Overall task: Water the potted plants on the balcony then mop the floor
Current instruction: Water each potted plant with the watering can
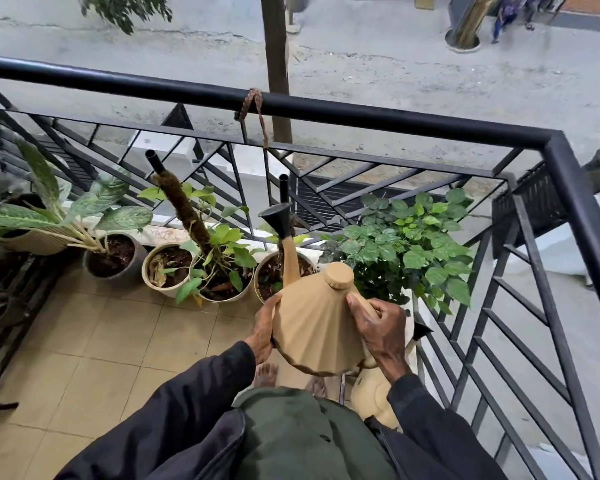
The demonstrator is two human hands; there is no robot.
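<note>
The watering step is in hand: a tan, ribbed, cone-shaped plastic watering can (316, 327) is held at waist height over the balcony's corner, with no mop in sight, so the mopping appears not yet begun. The right hand (378, 327) is closed around the can's handle at its rear. The left hand (265, 327) clasps the can's left flank, thumb laid up the ribbed wall, its fingers hidden below the rim. The can's long spout ends in a black funnel-shaped rose (278, 216), which points toward the round pale pot of dark soil (259, 277) directly beneath it. No water is visible leaving the rose, so the next move probably calls for tipping the can further forward while the left hand steadies the weight. Then comes a shift along the row: the bushy round-leaved green plant (413, 244) to the right, the cream pot with a moss pole (219, 271), a smaller cream pot (163, 268) and a grey pot of variegated leaves (115, 254). All stand on beige floor tiles (101, 341) against a black metal railing (326, 112), with a grey street (395, 64) below.
</note>
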